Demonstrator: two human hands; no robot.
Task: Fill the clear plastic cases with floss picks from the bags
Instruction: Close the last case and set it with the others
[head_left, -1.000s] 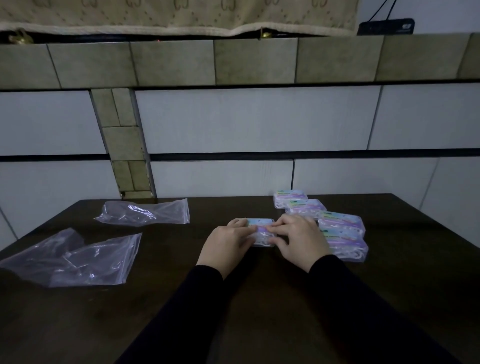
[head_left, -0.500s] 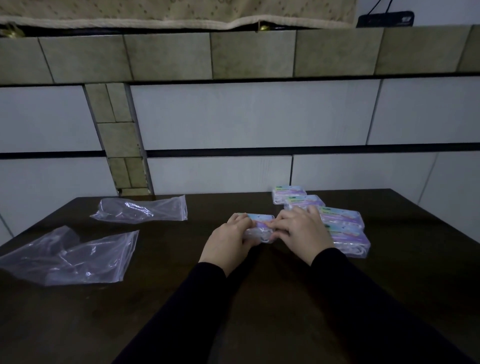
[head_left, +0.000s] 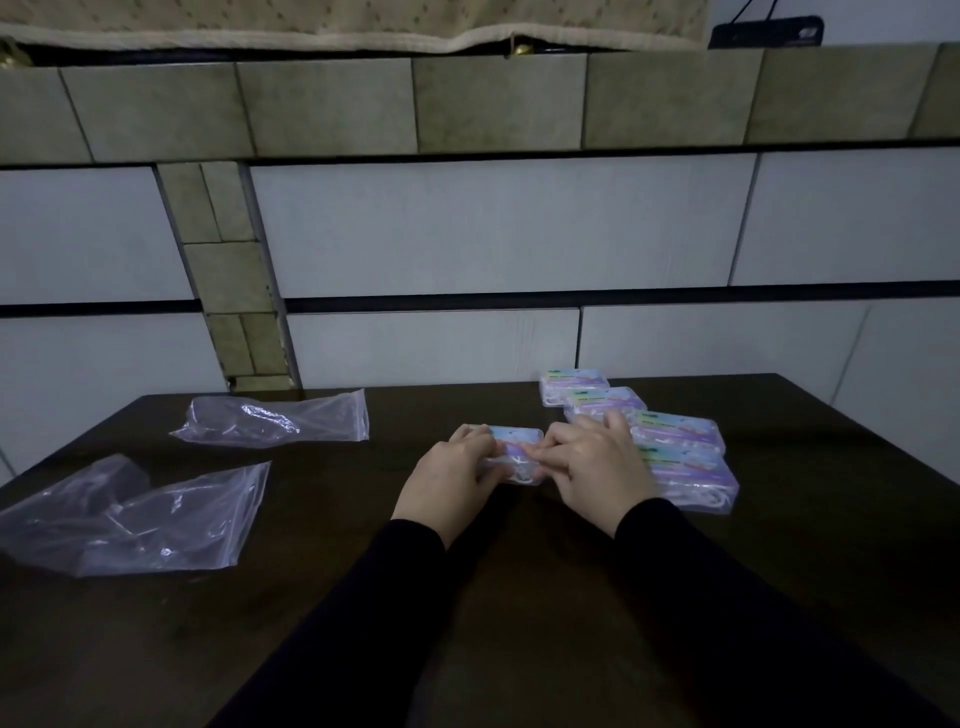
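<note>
Worktop (head_left: 779, 545): very dark brown, faint wood grain. Sleeves (head_left: 363, 623): plain black, both arms. Case in hand (head_left: 514, 449): clear plastic, label pale blue shading to lilac, white picks showing through. Four cases at right (head_left: 675, 436): same clear shell, each label with a small green mark at the top, then light blue into purple; white picks visible at the near edge of the closest one. Two bags at left (head_left: 130, 519): transparent, faint violet tint, white glare streaks. Wall (head_left: 493, 223): large pale grey-white panels with black seams; olive-tan mottled tiles in a band above. Cloth at top (head_left: 337, 21): beige, small dotted pattern.
</note>
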